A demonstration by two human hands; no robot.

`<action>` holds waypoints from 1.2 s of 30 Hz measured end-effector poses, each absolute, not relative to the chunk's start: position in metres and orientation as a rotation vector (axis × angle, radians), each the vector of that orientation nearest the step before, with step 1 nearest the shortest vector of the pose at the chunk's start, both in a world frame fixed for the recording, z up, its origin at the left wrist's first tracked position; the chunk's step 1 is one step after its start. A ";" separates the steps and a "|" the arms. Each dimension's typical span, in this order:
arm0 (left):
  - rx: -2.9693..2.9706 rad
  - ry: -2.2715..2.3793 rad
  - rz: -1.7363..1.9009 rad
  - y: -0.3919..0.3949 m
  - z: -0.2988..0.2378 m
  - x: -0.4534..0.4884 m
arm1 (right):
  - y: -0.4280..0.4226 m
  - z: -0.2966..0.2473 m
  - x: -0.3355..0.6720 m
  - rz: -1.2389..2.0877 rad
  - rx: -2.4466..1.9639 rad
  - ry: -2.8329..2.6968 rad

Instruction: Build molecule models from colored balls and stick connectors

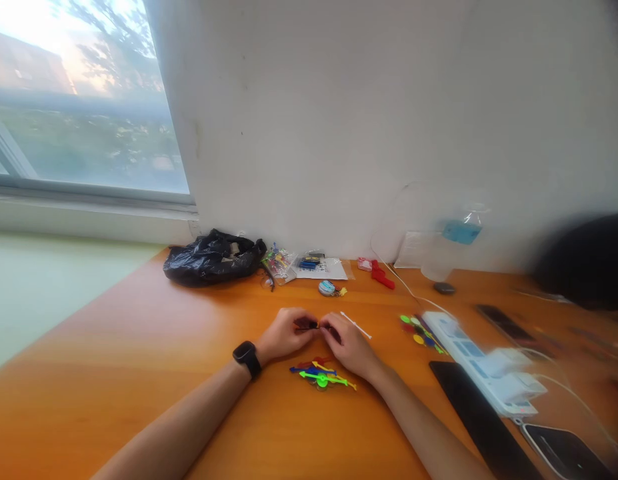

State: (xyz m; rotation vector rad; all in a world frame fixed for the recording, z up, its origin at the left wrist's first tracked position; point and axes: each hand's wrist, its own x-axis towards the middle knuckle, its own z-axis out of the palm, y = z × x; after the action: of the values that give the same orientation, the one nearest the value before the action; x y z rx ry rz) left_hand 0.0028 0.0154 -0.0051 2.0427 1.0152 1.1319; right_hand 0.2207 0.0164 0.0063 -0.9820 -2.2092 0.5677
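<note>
My left hand (285, 335) and my right hand (349, 345) meet over the orange table (139, 373), fingertips pinched together on a small dark and red plastic piece (309, 325). A black watch (247, 359) is on my left wrist. Just in front of my hands lies a small heap of coloured plastic pieces (321, 375), blue, yellow, green and red. A thin white stick (356, 325) lies to the right of my right hand.
Along the wall lie a black plastic bag (213, 257), small bags of coloured parts (279, 263), a printed sheet (323, 268), red pieces (381, 275) and a clear bottle (451, 250). Right: coloured discs (419, 331), a white power strip (481, 363), phones (563, 450), a dark blurred shape (589, 263).
</note>
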 end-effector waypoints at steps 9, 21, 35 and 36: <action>2.050 1.014 1.129 0.014 -0.002 0.003 | 0.016 0.008 0.221 0.582 -0.990 -2.224; 2.037 1.005 1.140 0.015 -0.004 0.003 | 0.016 0.007 0.221 0.574 -0.987 -2.227; 2.067 0.988 1.138 0.016 -0.009 0.002 | 0.014 0.007 0.220 0.591 -1.007 -2.237; 2.067 0.995 1.138 0.016 -0.009 0.003 | 0.014 0.007 0.220 0.594 -1.006 -2.237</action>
State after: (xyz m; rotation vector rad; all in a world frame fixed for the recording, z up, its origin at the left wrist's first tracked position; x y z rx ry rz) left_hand 0.0025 0.0162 -0.0089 2.0671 0.9947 1.1384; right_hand 0.2203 0.0141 0.0073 -1.0064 -2.2366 0.5942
